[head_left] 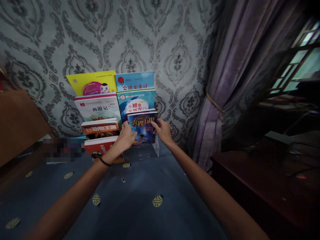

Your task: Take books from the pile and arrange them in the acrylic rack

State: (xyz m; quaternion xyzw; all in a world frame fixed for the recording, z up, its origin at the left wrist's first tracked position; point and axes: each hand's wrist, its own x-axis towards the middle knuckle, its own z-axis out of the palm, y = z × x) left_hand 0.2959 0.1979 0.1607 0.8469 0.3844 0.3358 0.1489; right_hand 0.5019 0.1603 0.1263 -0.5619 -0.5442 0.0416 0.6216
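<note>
Clearly, a dark-blue bk [142, 120] is held btwn both hands: its left edge is gripped by the L hand [126, 136], its right edge by the R hand [163, 130], w/ the R thumb laid on the front cover. Fingertips behind the bk are hidden. The bk is held roughly upright in the right col. of a clear plastic stand [137, 154], above the bare front tier; whether its base is borne by a tier can't be told.

Directly behind it a teal bk [125, 106] is partly covered, & behind that a light-blue bk [136, 80] is shown at the top. The left col. is filled, back to front, w/ a yellow bk [87, 83], a pale bk [87, 108], an orange bk [91, 128] & a red bk [92, 146]; the red one is partly hidden by the L forearm. A black band [105, 162] is worn on the L wrist.

The stand is set on a table w/ blue cloth [130, 206], patterned w/ yellow fruit shapes, near a grey patterned wall [177, 63]. To the right, a purple curtain [231, 66] is gathered by a tie [214, 103].
</note>
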